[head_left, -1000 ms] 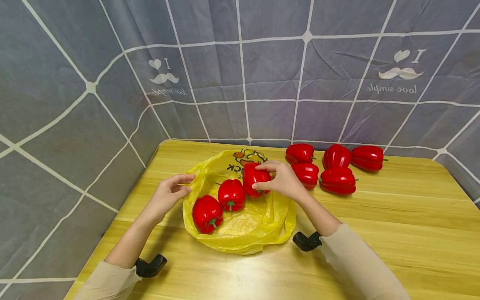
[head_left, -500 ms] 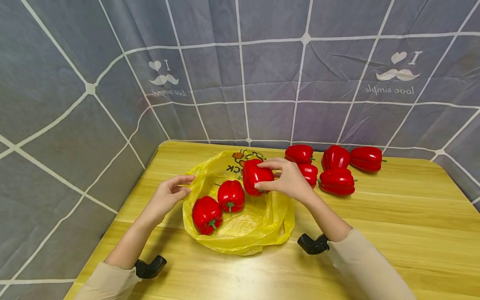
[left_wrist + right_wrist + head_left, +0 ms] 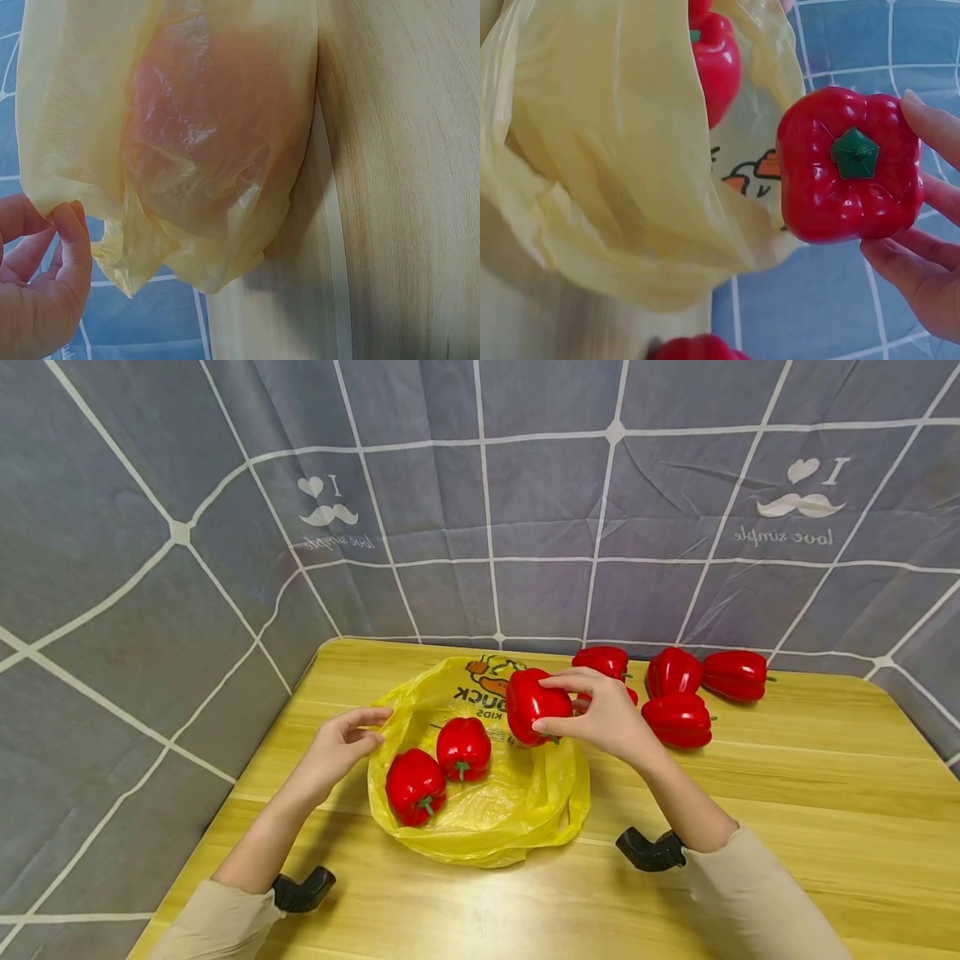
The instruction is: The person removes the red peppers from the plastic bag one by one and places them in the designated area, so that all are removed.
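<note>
A yellow plastic bag [image 3: 480, 847] with a duck print lies wide open on the table. Inside it, at the left, rest two red bell peppers, a nearer one [image 3: 415, 787] and a farther one [image 3: 463, 748]. My left hand [image 3: 337, 752] pinches the bag's left rim between thumb and fingers, as the left wrist view also shows. Above the bag's right rim, my right hand [image 3: 600, 714] grips another red bell pepper [image 3: 534, 708] by its side. In the right wrist view that bell pepper [image 3: 851, 169] shows its green stem, apart from the bag.
More bell peppers lie at the back right of the wooden table [image 3: 810, 793], among them one [image 3: 677, 721] in front and one [image 3: 735, 676] farthest right. My right hand partly hides another [image 3: 600, 660]. A grey-blue gridded cloth [image 3: 540, 510] hangs behind the table.
My right hand has moved to the right and slightly away with its bell pepper, from inside the bag to over its right rim. My left hand stays at the left rim.
</note>
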`<state>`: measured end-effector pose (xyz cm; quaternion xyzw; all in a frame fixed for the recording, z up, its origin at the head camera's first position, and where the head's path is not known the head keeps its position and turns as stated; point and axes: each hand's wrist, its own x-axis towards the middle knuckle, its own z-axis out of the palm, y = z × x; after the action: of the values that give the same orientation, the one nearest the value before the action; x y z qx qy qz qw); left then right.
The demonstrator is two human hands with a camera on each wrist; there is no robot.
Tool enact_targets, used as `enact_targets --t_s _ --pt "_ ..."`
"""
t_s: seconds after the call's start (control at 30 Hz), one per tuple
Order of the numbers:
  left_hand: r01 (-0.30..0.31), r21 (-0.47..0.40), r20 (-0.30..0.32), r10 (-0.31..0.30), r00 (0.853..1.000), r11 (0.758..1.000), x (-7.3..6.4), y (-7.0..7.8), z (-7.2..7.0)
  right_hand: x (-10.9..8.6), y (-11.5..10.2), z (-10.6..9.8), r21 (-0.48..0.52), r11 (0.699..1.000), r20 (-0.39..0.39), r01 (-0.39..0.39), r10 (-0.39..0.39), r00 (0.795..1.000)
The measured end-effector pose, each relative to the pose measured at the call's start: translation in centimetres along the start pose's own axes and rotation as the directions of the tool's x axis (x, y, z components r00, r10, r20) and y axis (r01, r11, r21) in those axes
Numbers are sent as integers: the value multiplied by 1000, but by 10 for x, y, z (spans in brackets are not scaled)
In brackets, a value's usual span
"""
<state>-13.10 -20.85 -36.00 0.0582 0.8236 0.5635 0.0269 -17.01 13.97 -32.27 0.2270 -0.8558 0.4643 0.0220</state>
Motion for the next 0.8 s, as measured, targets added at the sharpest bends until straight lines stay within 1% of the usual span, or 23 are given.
enact_targets --t_s 0.17,0.33,0.53,0.8 --pt "4 2 -2 -4 1000 1000 0 2 0 -6 3 -11 -32 999 -5 -32 32 999" --pt "10 6 -3 -10 1000 1000 0 4 -1 -11 7 -21 -52 998 -15 -37 37 999" --pt "4 1 -2 -4 1000 1000 0 5 -2 -18 11 -34 -52 997 -45 -57 55 998" --pt "-9 -3 -6 9 1000 1000 -3 2 -3 -30 22 -52 -137 987 -95 -88 75 993"
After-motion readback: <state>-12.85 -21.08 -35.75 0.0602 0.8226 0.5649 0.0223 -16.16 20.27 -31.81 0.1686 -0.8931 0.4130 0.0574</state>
